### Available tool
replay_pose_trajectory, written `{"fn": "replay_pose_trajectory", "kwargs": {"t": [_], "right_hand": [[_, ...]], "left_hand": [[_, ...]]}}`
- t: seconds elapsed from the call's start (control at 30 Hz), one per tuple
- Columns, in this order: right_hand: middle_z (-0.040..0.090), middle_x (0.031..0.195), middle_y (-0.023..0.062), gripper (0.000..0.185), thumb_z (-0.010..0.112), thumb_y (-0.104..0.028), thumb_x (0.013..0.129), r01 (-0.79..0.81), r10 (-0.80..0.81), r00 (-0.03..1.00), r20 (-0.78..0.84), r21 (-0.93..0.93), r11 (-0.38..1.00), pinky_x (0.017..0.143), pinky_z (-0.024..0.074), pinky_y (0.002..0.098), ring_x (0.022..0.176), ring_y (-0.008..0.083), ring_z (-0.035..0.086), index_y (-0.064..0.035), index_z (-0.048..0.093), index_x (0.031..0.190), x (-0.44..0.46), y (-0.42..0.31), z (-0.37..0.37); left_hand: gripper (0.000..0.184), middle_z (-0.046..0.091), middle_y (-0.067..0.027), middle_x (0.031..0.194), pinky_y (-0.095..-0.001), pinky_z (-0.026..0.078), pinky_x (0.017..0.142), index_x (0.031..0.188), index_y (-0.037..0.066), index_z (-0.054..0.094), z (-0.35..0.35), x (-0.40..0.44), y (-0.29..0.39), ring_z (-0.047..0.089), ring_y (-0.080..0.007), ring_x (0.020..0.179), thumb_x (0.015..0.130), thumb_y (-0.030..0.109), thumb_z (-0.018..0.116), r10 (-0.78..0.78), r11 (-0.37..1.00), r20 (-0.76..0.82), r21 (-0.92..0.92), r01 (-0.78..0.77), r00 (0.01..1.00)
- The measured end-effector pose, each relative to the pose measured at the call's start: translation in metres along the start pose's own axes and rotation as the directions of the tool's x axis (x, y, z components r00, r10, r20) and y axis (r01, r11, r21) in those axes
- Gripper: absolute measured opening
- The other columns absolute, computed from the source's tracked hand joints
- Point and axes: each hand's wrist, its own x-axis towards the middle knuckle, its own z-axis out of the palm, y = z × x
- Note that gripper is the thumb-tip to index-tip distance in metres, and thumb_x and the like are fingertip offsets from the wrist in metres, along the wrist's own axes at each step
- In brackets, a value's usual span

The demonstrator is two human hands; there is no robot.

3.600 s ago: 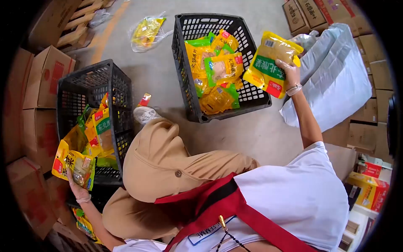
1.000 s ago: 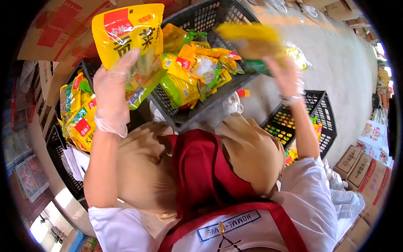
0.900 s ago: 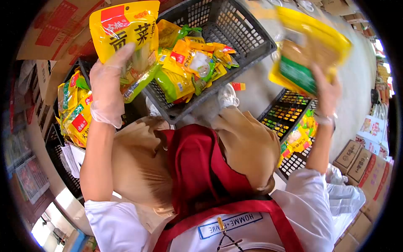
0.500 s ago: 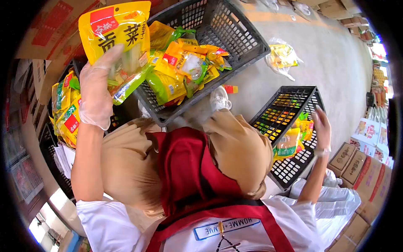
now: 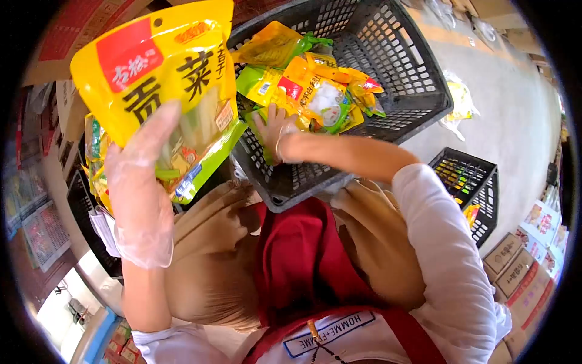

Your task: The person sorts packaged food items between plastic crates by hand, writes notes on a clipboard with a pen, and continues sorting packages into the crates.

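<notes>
A yellow food pouch (image 5: 200,45) with a clear window, green lower edge and red label is gripped in my left hand (image 5: 142,182), raised at the left, thumb across its front. Both hands wear thin clear gloves. My right hand (image 5: 277,134) reaches into the black plastic crate (image 5: 418,91) between my knees. Its fingers are spread against a green-and-yellow packet near the crate's left side; part of that packet is hidden. Beside it lie several more packets, among them a yellow-orange packet (image 5: 318,94) with a white picture.
Another crate (image 5: 485,200) holding packets stands on the floor at the right. More yellow packets (image 5: 97,145) sit in a crate at the far left, partly hidden. A clear bag (image 5: 461,106) lies beyond the middle crate. Cardboard boxes (image 5: 515,267) are stacked at the lower right.
My right hand has moved from the right-hand crate into the middle crate. The pouch in my left hand is closer to the camera. The view has shifted, moving the crates rightward in it.
</notes>
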Motion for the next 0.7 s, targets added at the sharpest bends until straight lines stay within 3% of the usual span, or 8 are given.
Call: {"fn": "replay_pose_trajectory", "kwargs": {"t": [0.1,0.2,0.3,0.4,0.57,0.6,0.67,0.7], "right_hand": [[0.037,0.130,0.0295,0.090,0.070,-0.030,0.069,-0.024,0.048,0.947,-0.319,0.079,0.997,0.087,0.0454,0.0417,0.110,0.0399,0.048,-0.0036,0.021,0.139,0.019,-0.008,0.040],[0.044,0.126,0.0275,0.076,0.063,-0.020,0.072,0.292,-0.295,0.953,-0.061,0.432,0.853,0.084,0.0469,0.0416,0.104,0.0365,0.053,-0.0055,0.028,0.138,0.024,0.046,0.008],[0.064,0.098,0.0168,0.055,0.059,-0.011,0.073,0.234,-0.173,0.972,-0.158,0.599,0.766,0.078,0.0500,0.0350,0.087,0.0252,0.064,-0.0032,0.046,0.126,0.001,0.107,-0.011],[0.066,0.094,0.0094,0.045,0.061,-0.004,0.077,0.041,-0.048,0.998,-0.042,0.999,-0.027,0.071,0.0514,0.0267,0.077,0.0137,0.064,0.0001,0.051,0.121,-0.018,0.172,0.002],[0.062,0.104,0.0161,0.045,0.063,-0.001,0.074,-0.017,0.329,0.942,-0.062,0.972,0.232,0.075,0.0505,0.0291,0.083,0.0171,0.062,0.0065,0.053,0.117,-0.030,0.211,0.026],[0.062,0.103,0.0156,0.046,0.064,0.000,0.072,-0.044,0.314,0.949,0.007,0.993,0.111,0.076,0.0500,0.0285,0.083,0.0174,0.062,0.0084,0.053,0.115,-0.027,0.218,0.027],[0.063,0.101,0.0139,0.045,0.064,0.000,0.071,-0.073,0.432,0.900,-0.055,0.959,0.273,0.076,0.0498,0.0277,0.082,0.0162,0.062,0.0062,0.055,0.114,-0.020,0.250,0.045],[0.063,0.102,0.0155,0.049,0.067,-0.006,0.069,-0.081,0.434,0.900,0.028,0.991,0.104,0.079,0.0486,0.0285,0.086,0.0188,0.062,0.0053,0.055,0.115,-0.021,0.269,0.052]], "left_hand": [[0.028,0.064,-0.0067,0.097,-0.0275,0.044,0.084,0.102,-0.003,0.061,-0.001,0.003,-0.002,0.060,-0.0142,0.089,0.076,0.007,0.066,-0.258,0.946,-0.091,-0.225,0.232,0.962],[0.028,0.064,-0.0071,0.099,-0.0271,0.045,0.083,0.103,-0.003,0.061,-0.006,0.001,-0.004,0.060,-0.0143,0.088,0.078,0.008,0.065,-0.223,0.965,-0.092,-0.159,0.207,0.970],[0.027,0.064,-0.0070,0.100,-0.0270,0.046,0.082,0.103,-0.004,0.061,-0.013,-0.006,-0.002,0.061,-0.0144,0.087,0.079,0.009,0.064,-0.109,0.990,-0.043,-0.094,0.104,0.993],[0.025,0.064,-0.0070,0.098,-0.0269,0.045,0.081,0.100,-0.004,0.062,-0.004,-0.010,0.008,0.060,-0.0140,0.087,0.079,0.010,0.064,-0.133,0.978,-0.035,-0.167,0.125,0.991],[0.028,0.062,-0.0071,0.106,-0.0288,0.044,0.088,0.109,-0.001,0.056,-0.004,-0.008,0.001,0.058,-0.0146,0.096,0.085,0.013,0.058,-0.188,0.965,0.060,-0.174,0.195,0.980],[0.028,0.062,-0.0071,0.106,-0.0288,0.044,0.088,0.109,-0.001,0.056,-0.005,-0.007,0.001,0.058,-0.0146,0.096,0.085,0.013,0.058,-0.189,0.965,0.057,-0.172,0.196,0.980],[0.028,0.062,-0.0068,0.106,-0.0284,0.043,0.088,0.109,-0.001,0.057,-0.003,-0.008,0.001,0.058,-0.0143,0.095,0.086,0.014,0.058,-0.155,0.976,0.049,-0.149,0.161,0.987],[0.028,0.062,-0.0068,0.106,-0.0284,0.043,0.088,0.109,-0.001,0.057,-0.002,-0.008,0.003,0.058,-0.0143,0.095,0.086,0.014,0.058,-0.160,0.975,0.039,-0.151,0.164,0.986]]}}
